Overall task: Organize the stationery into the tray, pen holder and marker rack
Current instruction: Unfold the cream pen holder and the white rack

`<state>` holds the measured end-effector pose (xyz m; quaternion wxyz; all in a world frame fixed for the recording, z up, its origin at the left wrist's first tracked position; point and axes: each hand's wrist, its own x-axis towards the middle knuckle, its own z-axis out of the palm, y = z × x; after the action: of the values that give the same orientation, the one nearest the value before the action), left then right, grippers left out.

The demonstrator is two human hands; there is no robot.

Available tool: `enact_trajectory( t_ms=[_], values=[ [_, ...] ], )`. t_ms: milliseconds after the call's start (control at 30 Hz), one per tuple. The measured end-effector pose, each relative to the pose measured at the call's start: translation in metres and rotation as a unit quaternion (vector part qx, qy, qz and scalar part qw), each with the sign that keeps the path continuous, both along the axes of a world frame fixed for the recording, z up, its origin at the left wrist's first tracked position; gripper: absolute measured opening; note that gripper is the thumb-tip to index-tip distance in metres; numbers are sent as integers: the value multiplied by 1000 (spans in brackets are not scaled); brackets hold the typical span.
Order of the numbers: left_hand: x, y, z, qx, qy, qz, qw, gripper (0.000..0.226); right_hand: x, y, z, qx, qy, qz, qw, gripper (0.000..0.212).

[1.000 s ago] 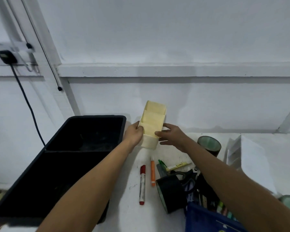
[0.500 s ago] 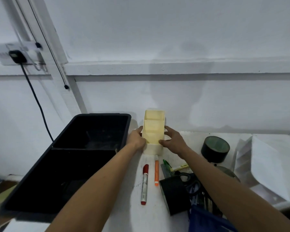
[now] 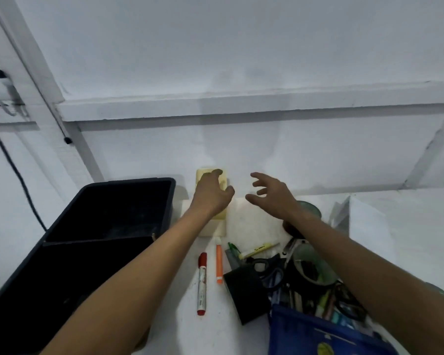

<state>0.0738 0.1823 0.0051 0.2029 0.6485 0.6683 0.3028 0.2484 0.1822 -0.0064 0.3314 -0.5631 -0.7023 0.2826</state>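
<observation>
- While the cream marker rack [image 3: 217,224] stands at the desk's back edge, against the wall and just beside the black tray [image 3: 108,213], the left hand [image 3: 212,194] lies over its top; whether the fingers grip it or only rest there cannot be told, as the hand hides the contact.
- Right hand [image 3: 269,194] hovers just to the rack's right with fingers spread wide, holding nothing and clear of the rack.
- Judged from this layout, the step in hand is seating the rack in its place; sorting appears not yet begun, since the tray shows no stationery inside.
- Nearest candidates lie just in front of the rack: a red marker [image 3: 202,283] and an orange marker [image 3: 219,263], side by side and apart, both pointing toward the wall.
- Next move likely calls for a hand to drop to the red or orange marker, pinch its barrel and slot it into a rack compartment.
- Further right, a yellow highlighter [image 3: 258,250], black-handled scissors [image 3: 265,269] and a roll of dark tape [image 3: 245,294] crowd beside a blue pouch [image 3: 318,331] at the desk's near right.
- Print on the red marker's white barrel and the highlighter is too small to read; the pouch's markings are blurred.
</observation>
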Motion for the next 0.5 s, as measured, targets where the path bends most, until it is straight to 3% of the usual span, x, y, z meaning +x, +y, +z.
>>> enact_trajectory(
  t_ms=[200,300,400,500],
  values=[
    [109,9,23,-42,-41,-159,986,48,125,-32,44,7,-34,-142,989,50],
    [164,7,18,-115,-66,-223,966,45,186,-61,34,-61,-67,-227,970,51],
    [202,0,6,-185,-56,-264,945,27,224,-85,14,-140,-83,-280,946,61],
    [225,-8,-4,-265,-25,-278,923,38,241,-95,-7,-225,-26,-294,929,66]
  ],
)
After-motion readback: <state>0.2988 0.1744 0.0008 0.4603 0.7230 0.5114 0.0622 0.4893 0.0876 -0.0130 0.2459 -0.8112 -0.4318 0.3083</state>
